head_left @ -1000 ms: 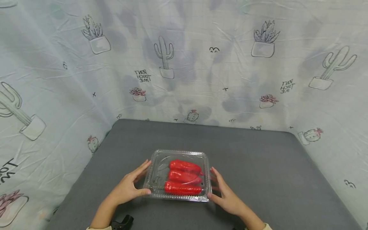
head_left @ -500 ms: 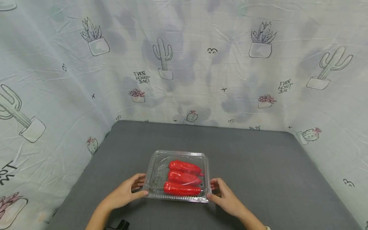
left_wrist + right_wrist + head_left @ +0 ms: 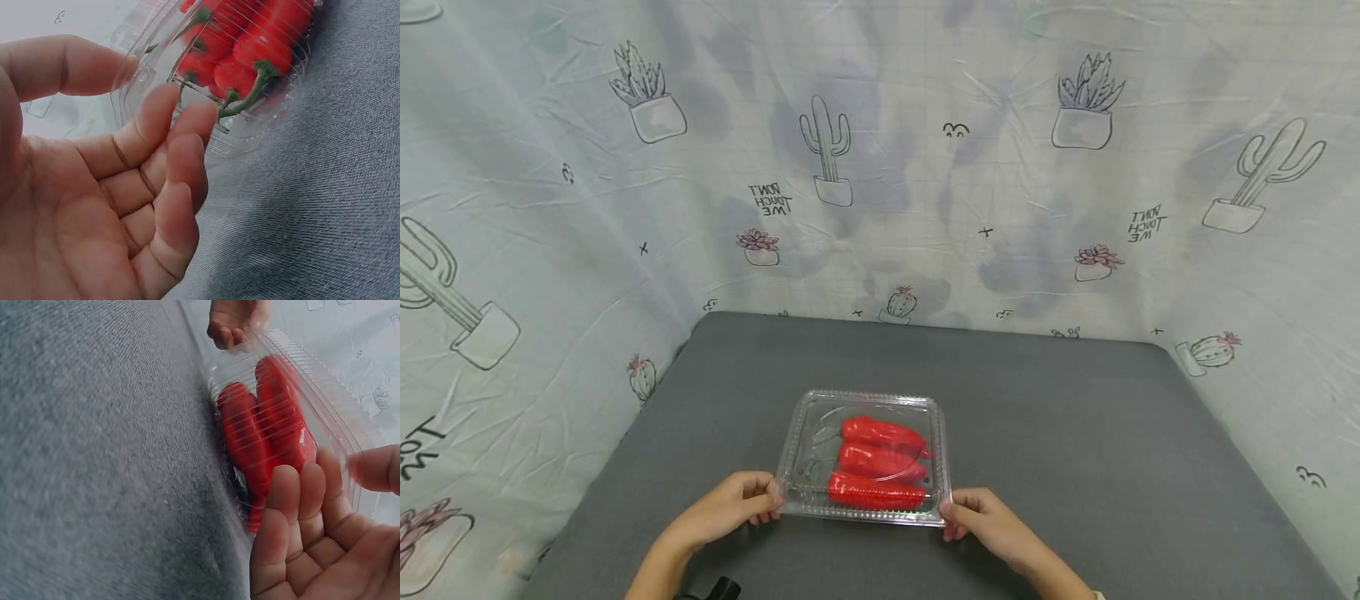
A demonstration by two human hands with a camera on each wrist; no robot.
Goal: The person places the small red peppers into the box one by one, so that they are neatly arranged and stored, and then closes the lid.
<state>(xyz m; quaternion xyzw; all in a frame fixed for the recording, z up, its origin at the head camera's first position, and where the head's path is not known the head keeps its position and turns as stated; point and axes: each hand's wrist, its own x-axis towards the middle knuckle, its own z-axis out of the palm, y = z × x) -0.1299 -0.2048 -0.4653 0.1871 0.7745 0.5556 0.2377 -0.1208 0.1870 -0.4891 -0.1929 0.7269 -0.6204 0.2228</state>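
Note:
A clear plastic clamshell box (image 3: 814, 433) lies closed on the grey table, with red peppers (image 3: 880, 462) inside. Green stems (image 3: 253, 94) show through its wall in the left wrist view. My left hand (image 3: 722, 510) pinches the box's near left corner between thumb and curled fingers. At the near right corner, my right hand (image 3: 992, 523) grips the rim the same way, thumb (image 3: 378, 469) on top and fingers below. Both palms face the box in the wrist views.
The grey cloth-covered table (image 3: 1060, 433) reaches back to a pale curtain (image 3: 917, 167) printed with cacti, which encloses the far side and both sides. A black object (image 3: 724, 588) sits by the left wrist at the bottom edge.
Both hands have slid down the box's sides towards its near corners. Their fingers, earlier spread along the sides, are now curled at the rim. The box has stayed put.

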